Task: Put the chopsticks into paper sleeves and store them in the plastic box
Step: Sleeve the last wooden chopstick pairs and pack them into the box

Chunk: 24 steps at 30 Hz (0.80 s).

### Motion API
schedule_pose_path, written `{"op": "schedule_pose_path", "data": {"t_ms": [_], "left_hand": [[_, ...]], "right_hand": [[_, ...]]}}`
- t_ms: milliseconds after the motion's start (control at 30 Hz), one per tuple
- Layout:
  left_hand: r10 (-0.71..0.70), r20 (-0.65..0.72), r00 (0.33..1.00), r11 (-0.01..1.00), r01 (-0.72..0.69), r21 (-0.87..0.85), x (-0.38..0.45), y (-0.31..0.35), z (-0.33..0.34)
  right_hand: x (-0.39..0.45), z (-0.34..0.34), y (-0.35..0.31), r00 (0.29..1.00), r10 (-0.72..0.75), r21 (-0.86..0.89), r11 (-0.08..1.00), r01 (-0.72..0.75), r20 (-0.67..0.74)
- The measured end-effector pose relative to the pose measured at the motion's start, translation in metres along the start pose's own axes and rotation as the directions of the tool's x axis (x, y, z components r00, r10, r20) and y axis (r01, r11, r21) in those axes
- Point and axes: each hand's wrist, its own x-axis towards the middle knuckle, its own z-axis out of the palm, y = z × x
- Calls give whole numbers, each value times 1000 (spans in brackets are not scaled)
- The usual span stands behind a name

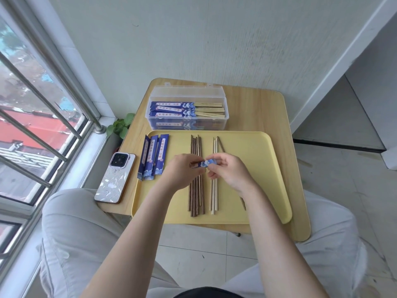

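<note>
Over the yellow tray, my left hand and my right hand both pinch one blue paper sleeve, held crosswise between them. Below the hands lies a bundle of dark brown chopsticks. Two pale chopsticks lie just to its right, and one dark chopstick runs under my right hand. Several empty blue sleeves are stacked at the tray's left edge. The clear plastic box stands open behind the tray and holds several sleeved pairs of chopsticks.
A phone in a white patterned case lies on the wooden table left of the tray. A small green plant sits by the window sill. My knees flank the table's front edge.
</note>
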Motion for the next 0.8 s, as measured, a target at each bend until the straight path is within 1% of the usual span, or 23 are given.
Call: {"op": "schedule_pose_path", "data": {"t_ms": [33,67,100,167,200,267,300,367,400,433,467,600,700,800], "left_hand": [[-19,-26,999,999,19,-27,-1,-2,1],[-48,-50,998,997,45,-60,-1,-5,2],[-92,-69,993,990,84,-110,-2,-8,4],[-213,-71,974,934,182,-308,-5,-14,7],[-275,-54,960,872,225,-435,-6,-16,8],[-390,14,921,692,303,-656,-10,-18,12],[-436,62,898,577,332,-746,-12,-18,14],[-484,154,861,347,351,-870,-14,-19,18],[-489,179,854,281,348,-894,-15,-21,19],[-490,190,851,255,348,-902,-15,-22,20],[-485,198,852,249,351,-903,-15,-23,21],[-464,217,859,271,371,-888,-14,-23,21],[-470,209,857,271,366,-890,-13,-24,21],[-473,209,856,285,373,-883,-12,-25,22]], "right_hand": [[0,0,1,999,8,9,1000,-7,-33],[1,-1,4,996,22,-19,1000,-24,-83],[3,-1,8,989,42,-86,995,-54,-139],[5,-3,13,968,86,-295,943,-156,-237],[5,-1,15,960,100,-412,888,-205,-262],[3,7,17,959,103,-587,772,-244,-263],[2,13,18,961,90,-635,733,-243,-263],[2,23,17,960,79,-670,701,-245,-268],[3,28,17,959,85,-669,700,-250,-270],[4,32,17,958,94,-663,704,-256,-270],[5,36,17,957,105,-653,710,-262,-270],[9,42,18,947,174,-584,752,-305,-270],[9,38,16,937,218,-563,754,-339,-272],[4,39,13,941,170,-625,711,-322,-292]]}}
